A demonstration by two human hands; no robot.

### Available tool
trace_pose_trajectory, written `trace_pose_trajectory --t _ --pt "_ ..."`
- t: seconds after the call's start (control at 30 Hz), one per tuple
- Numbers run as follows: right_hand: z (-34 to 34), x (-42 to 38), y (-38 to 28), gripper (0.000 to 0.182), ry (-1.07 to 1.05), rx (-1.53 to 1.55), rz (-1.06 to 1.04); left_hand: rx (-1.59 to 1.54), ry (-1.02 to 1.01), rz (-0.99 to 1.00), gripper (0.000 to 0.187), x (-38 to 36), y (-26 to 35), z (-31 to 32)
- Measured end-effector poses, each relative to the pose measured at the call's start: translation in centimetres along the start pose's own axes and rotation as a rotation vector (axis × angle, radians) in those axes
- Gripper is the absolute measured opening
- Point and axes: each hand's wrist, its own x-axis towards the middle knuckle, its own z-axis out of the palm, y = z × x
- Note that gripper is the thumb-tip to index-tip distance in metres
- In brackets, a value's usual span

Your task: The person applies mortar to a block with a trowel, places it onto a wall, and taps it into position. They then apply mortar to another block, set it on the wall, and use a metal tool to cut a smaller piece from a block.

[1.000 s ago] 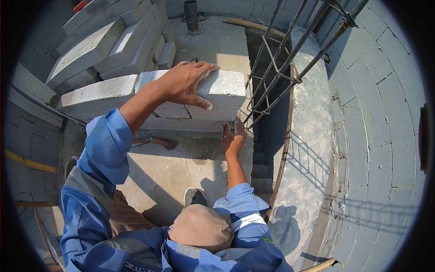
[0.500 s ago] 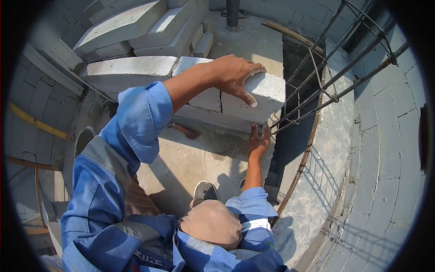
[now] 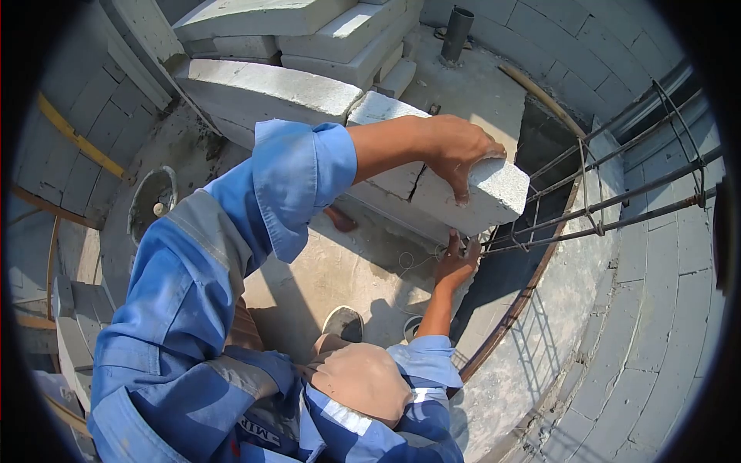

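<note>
A white aerated concrete block (image 3: 502, 185) forms the right end of a low row of blocks. My left hand (image 3: 457, 150) reaches over its top, with the thumb on the near face and the fingers toward the far side. Low at the block's near right corner, my right hand (image 3: 457, 266) has its thumb and fingers pointing up against the bottom edge; part of that grip is hidden. A narrow dark joint separates this block from the neighbouring block (image 3: 378, 108). Further left in the row lies a longer block (image 3: 270, 85).
A rebar cage (image 3: 594, 185) juts in from the right, close to the block's end, over a dark trench. More blocks (image 3: 332, 35) are stacked behind the row. A bucket (image 3: 152, 202) stands at left; a reddish-brown handle (image 3: 341, 219) lies on the floor.
The view has turned, so the scene sits further right and lower. Both hands stay on the end block, with little visible change in their grip.
</note>
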Motion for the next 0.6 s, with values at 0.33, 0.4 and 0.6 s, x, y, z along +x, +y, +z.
trace_pose_trajectory --t 0.33,0.4,0.6 --pt "-0.2 0.3 0.2 0.048 -0.033 0.014 -0.019 0.002 -0.042 -0.030 0.094 1.0 1.2 -0.1" --pt "-0.1 0.2 0.7 0.049 -0.011 -0.015 -0.006 -0.048 -0.009 -0.023 0.094 0.9 0.9 -0.2" --pt "-0.3 0.3 -0.5 0.050 -0.019 -0.017 -0.008 -0.047 0.059 0.019 0.096 0.7 0.1 0.5"
